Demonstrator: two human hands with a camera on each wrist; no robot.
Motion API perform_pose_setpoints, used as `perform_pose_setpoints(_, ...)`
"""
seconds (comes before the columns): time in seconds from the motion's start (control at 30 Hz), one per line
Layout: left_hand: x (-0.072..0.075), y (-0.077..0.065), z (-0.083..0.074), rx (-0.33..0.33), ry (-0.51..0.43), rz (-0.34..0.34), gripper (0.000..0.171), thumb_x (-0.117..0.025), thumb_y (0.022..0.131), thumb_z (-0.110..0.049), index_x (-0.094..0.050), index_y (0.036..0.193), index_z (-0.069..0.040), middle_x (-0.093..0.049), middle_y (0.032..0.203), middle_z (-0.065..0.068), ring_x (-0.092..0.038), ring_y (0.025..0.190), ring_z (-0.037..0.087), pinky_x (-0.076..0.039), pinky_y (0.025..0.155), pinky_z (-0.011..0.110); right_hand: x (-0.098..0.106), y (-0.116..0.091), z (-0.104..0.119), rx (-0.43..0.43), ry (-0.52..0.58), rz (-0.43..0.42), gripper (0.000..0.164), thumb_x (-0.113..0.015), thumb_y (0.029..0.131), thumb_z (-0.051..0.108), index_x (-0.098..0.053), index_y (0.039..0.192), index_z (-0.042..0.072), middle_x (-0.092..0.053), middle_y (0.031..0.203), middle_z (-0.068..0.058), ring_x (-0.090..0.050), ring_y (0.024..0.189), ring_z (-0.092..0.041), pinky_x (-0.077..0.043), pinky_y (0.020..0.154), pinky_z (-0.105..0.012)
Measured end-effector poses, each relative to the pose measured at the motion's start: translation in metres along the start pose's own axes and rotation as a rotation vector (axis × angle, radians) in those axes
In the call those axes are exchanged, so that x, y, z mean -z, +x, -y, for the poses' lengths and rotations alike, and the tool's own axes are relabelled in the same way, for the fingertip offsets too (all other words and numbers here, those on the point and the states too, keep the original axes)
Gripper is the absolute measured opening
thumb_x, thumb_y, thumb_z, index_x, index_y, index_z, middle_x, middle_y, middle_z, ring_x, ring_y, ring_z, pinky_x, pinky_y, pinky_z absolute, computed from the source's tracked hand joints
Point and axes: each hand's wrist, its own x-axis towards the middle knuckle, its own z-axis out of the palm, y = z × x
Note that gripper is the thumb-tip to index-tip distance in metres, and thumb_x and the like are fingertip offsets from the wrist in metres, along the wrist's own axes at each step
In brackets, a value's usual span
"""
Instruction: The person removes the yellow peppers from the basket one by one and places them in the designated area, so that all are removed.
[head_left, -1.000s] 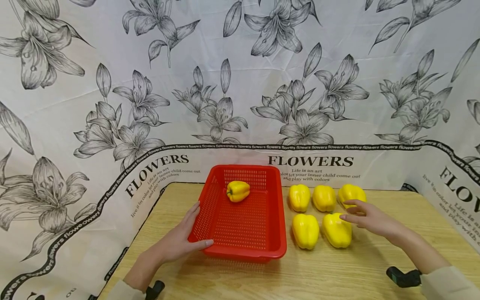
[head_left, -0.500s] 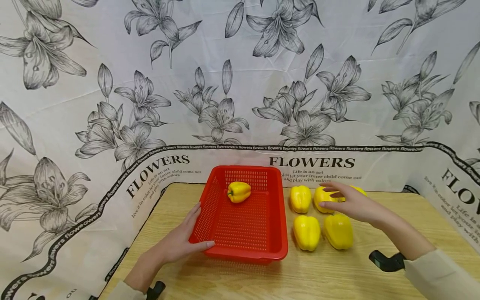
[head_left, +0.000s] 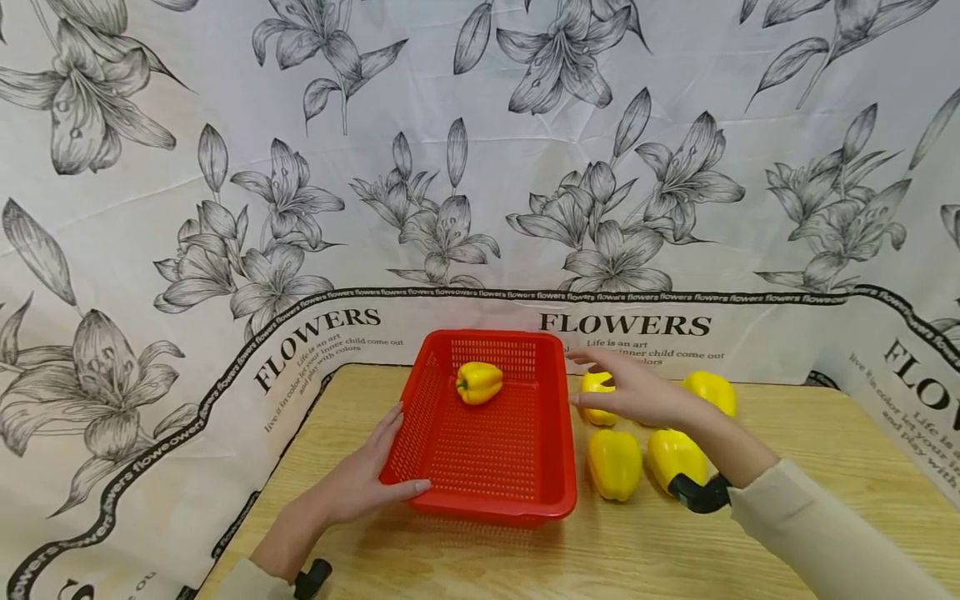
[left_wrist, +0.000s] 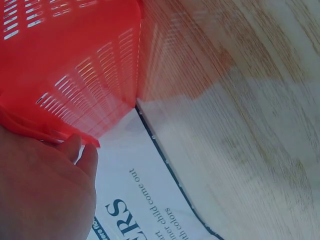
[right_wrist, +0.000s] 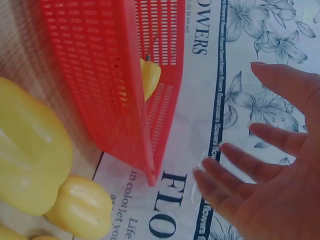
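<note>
My left hand (head_left: 360,479) holds the red plastic basket (head_left: 566,467) at its near left corner, thumb over the front rim and fingers along the left side. In the left wrist view, fingertips (left_wrist: 87,160) meet the basket rim. One yellow bell pepper (head_left: 480,383) lies inside the basket near the back. My right hand (head_left: 637,387), its fingers spread and holding nothing, hovers by the basket's right rim. Beneath it a yellow bell pepper (head_left: 597,417) is partly covered, and another behind the hand is mostly hidden.
More yellow bell peppers stand right of the basket: a front one (head_left: 615,464), one beside it (head_left: 675,454) partly covered by the wrist camera (head_left: 701,493), and a back right one (head_left: 711,392). Flower-printed cloth (head_left: 465,308) backs the wooden table (head_left: 810,467).
My right hand has moved left, from over the rightmost peppers to beside the basket's right rim, with nothing in it. The left hand, basket and peppers stay in place.
</note>
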Motion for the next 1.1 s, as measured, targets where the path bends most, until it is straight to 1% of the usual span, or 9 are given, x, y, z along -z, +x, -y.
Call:
perform_pose_setpoints(0.23,0.0,-0.001,0.003,0.01,0.013,0.004,0.116,-0.068,0.085,-0.072,-0.004,0.167,-0.019,0.0,0.173,-0.004,-0.028,0.151,0.035,-0.035,0.115,0.059,-0.017,0.028,0.011,0.107,-0.041,-0.009,0.062,-0.074,0.096,0.031,-0.05,0.149,0.011,-0.046,0.154,-0.016,-0.054,0.129,-0.037,-0.048,0.104,-0.058)
perform_pose_setpoints(0.33,0.001,-0.002,0.003,0.014,0.021,0.005,0.117,-0.067,0.085,-0.072,-0.003,0.166,-0.019,0.001,0.173,-0.005,-0.028,0.151,0.034,-0.035,0.116,0.058,-0.023,0.038,0.016,0.149,-0.079,-0.02,0.06,-0.074,0.095,0.028,-0.051,0.147,0.008,-0.048,0.152,-0.016,-0.051,0.131,-0.036,-0.044,0.107,-0.059)
perform_pose_setpoints(0.47,0.002,-0.002,0.004,0.016,0.025,0.007,0.115,-0.068,0.086,-0.07,-0.003,0.166,-0.019,0.001,0.172,-0.007,-0.028,0.151,0.033,-0.035,0.116,0.056,-0.031,0.052,0.021,0.188,-0.123,-0.019,0.061,-0.074,0.095,0.026,-0.051,0.147,0.004,-0.05,0.149,-0.017,-0.045,0.137,-0.037,-0.038,0.112,-0.06)
perform_pose_setpoints(0.63,0.002,-0.002,0.005,0.005,0.017,0.007,0.113,-0.07,0.087,-0.065,-0.004,0.166,-0.018,0.002,0.172,-0.007,-0.027,0.152,0.033,-0.034,0.117,0.056,-0.039,0.068,0.027,0.178,-0.152,0.018,0.064,-0.075,0.094,0.026,-0.048,0.15,0.009,-0.046,0.153,-0.015,-0.043,0.141,-0.036,-0.039,0.112,-0.058)
perform_pose_setpoints(0.8,0.003,-0.001,0.002,0.0,0.017,0.013,0.113,-0.07,0.087,-0.065,-0.004,0.166,-0.018,0.004,0.172,-0.011,-0.024,0.153,0.028,-0.033,0.118,0.053,-0.044,0.084,0.031,0.154,-0.151,0.067,0.067,-0.074,0.095,0.026,-0.044,0.153,0.01,-0.039,0.158,-0.017,-0.042,0.143,-0.037,-0.038,0.114,-0.056)
perform_pose_setpoints(0.97,0.003,-0.001,0.0,0.002,0.012,0.016,0.113,-0.07,0.087,-0.065,-0.004,0.166,-0.018,0.003,0.172,-0.011,-0.024,0.153,0.028,-0.033,0.118,0.054,-0.05,0.103,0.03,0.144,-0.135,0.107,0.069,-0.073,0.095,0.024,-0.042,0.155,0.009,-0.04,0.158,-0.017,-0.038,0.146,-0.036,-0.034,0.118,-0.054)
perform_pose_setpoints(1.1,0.003,0.0,0.0,0.001,0.013,0.026,0.113,-0.07,0.087,-0.066,-0.003,0.166,-0.02,0.004,0.172,-0.012,-0.023,0.153,0.027,-0.033,0.118,0.053,-0.055,0.118,0.026,0.106,-0.125,0.132,0.069,-0.073,0.096,0.02,-0.04,0.156,0.01,-0.039,0.159,-0.015,-0.035,0.148,-0.035,-0.033,0.119,-0.053)
